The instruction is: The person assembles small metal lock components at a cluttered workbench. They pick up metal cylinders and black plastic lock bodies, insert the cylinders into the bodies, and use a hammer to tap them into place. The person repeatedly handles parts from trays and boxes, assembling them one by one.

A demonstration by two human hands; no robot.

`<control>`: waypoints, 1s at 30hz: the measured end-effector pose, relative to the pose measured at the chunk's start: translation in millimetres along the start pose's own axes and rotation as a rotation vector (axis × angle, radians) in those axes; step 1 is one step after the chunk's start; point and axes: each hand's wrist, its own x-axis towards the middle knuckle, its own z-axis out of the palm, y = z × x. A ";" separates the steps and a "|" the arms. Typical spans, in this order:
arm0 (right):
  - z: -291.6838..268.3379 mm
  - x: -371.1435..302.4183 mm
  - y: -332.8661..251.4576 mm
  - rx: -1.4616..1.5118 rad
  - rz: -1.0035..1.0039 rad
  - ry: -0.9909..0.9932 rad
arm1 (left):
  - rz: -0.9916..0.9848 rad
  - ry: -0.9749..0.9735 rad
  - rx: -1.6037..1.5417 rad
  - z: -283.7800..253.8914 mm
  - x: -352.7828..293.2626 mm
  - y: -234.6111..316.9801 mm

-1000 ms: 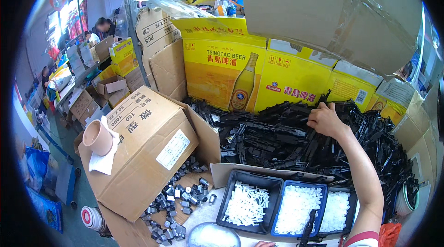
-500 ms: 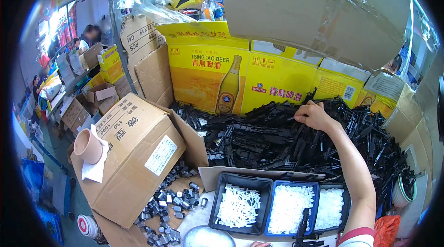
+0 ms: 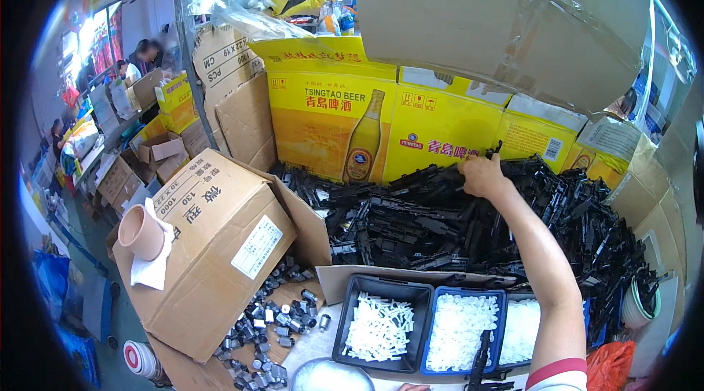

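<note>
My right hand (image 3: 485, 176) reaches over a big heap of long black plastic parts (image 3: 411, 215), some shaped like toy guns. Its fingers look bent and apart at the heap's back; the tips are hidden, and I see nothing held. Of my left hand (image 3: 413, 387), only a sliver shows at the bottom edge, its fingers out of sight. Close to it, a black toy-gun-shaped part (image 3: 480, 360) stands over the front of a blue tray (image 3: 427, 332) of small translucent white pieces. A black tray (image 3: 342, 329) holds white sticks. My right forearm partly covers a third tray of whitish pieces (image 3: 519, 332).
Yellow cardboard (image 3: 447, 123) walls the heap's back. At left a tilted brown carton (image 3: 198, 244) carries a pinkish cup (image 3: 144, 233). Small metal cylinders (image 3: 282, 318), like little motors, lie beside it. A round bowl (image 3: 330, 376) stands in front; stacked bowls (image 3: 636, 307) are at right.
My right hand has moved slightly left and up over the heap, and its fingers have turned downward. My right forearm has swung left across the third tray. My left hand stays at the bottom edge.
</note>
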 end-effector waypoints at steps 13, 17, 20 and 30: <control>10.9 56.8 -47.8 0.253 -0.250 0.364 | -0.025 0.005 0.003 -5.9 4.8 19.4; 36.3 79.4 -79.7 0.035 -0.188 0.189 | -0.068 -0.002 -0.058 -11.2 5.7 24.2; 30.9 78.3 -73.4 0.095 -0.136 0.142 | -0.162 -0.026 -0.062 -18.1 10.5 39.2; -17.0 51.0 -21.4 0.679 -0.163 0.144 | -0.066 -0.031 0.011 -2.5 4.3 15.0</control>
